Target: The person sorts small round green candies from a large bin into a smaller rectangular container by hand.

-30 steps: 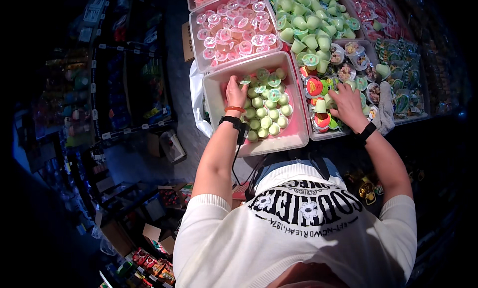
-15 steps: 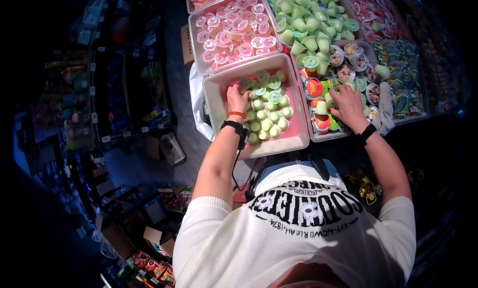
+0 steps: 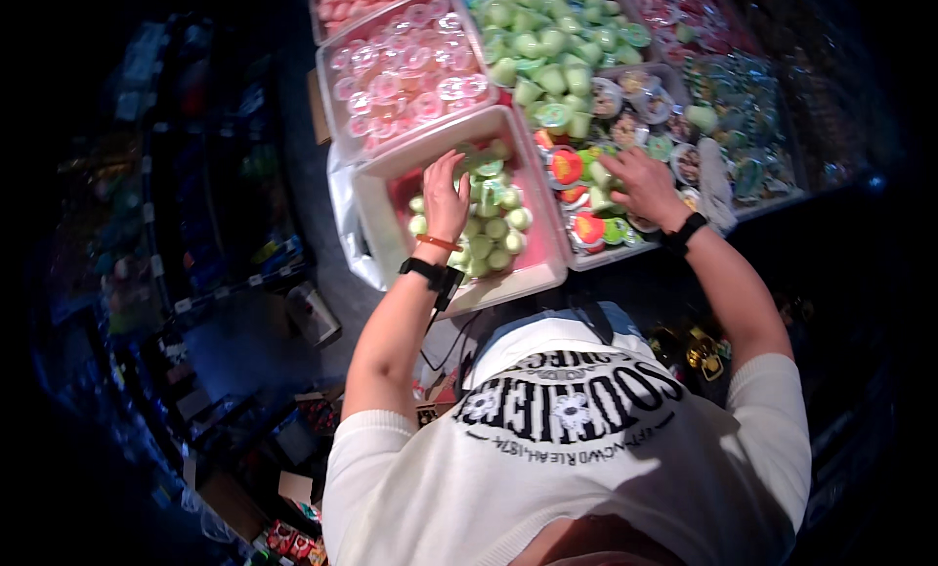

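My left hand (image 3: 447, 196) is over the white plastic bin (image 3: 377, 209), fingers stretched out beside a pale green jelly cup (image 3: 479, 159); it does not visibly grip anything. Several green jelly cups lie in the bin, many with their rounded bottoms up. Over the neighbouring tray, my right hand (image 3: 645, 187) has its fingers closed round a light green jelly cup (image 3: 599, 175). Next to that hand are red-and-yellow lidded cups (image 3: 566, 167) and clear cups with brownish bits (image 3: 689, 163). Motion blurs the fingertips somewhat.
Beyond the bin stands a box of pink jelly cups (image 3: 401, 67). A heap of green jelly cups (image 3: 547, 48) lies at the far middle. A greyish cloth (image 3: 716, 185) hangs over the right tray's edge. A white bag (image 3: 350, 224) sits left of the bin.
The whole view has shifted, carrying the bins left in the picture. My left hand has straightened its fingers and moved toward the bin's far side. My right hand stays at the green cup.
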`<state>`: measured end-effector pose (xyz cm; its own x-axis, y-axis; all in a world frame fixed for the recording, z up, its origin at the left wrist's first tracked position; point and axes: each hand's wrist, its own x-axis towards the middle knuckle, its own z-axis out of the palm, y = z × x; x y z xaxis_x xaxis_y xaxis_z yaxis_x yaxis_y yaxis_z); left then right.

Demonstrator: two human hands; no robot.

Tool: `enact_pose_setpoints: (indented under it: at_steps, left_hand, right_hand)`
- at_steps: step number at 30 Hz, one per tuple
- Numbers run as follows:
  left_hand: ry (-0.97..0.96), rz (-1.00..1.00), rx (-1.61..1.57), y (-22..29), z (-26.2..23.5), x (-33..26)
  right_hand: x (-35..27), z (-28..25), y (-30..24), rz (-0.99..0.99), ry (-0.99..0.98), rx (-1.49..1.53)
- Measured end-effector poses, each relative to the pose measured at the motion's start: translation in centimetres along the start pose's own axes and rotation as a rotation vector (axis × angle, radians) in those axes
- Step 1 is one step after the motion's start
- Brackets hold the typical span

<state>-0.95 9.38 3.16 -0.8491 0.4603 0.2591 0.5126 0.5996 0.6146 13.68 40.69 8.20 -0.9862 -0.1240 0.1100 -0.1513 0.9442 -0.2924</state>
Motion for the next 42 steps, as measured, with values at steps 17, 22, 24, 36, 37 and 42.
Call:
enact_pose_setpoints:
  at_steps: [17,22,24,36,37,42]
  left_hand:
    - [-0.361,0.303,-0.11,15.3,7.1,0.1]
    - [-0.529,-0.712,-1.208,10.8,1.0,0.1]
    - [-0.362,-0.797,-1.132,7.1,0.7,-1.2]
    - [-0.72,-0.229,-0.192,0.5,-0.7,-5.4]
    - [-0.846,-0.127,-0.192,1.2,-0.5,-5.3]
    - [-0.952,0.446,0.024,3.2,2.8,-6.0]
  right_hand:
    - [0.6,-1.6,-1.0,0.579,0.577,1.225]
    - [-0.7,-2.3,-3.0,0.664,0.527,1.452]
    - [-0.7,-1.8,-3.9,0.697,0.466,1.539]
    - [-0.5,-0.1,-6.3,0.659,0.074,1.534]
    - [-0.6,0.0,-6.5,0.662,0.075,1.516]
    - [-0.7,0.4,-7.3,0.667,0.06,1.486]
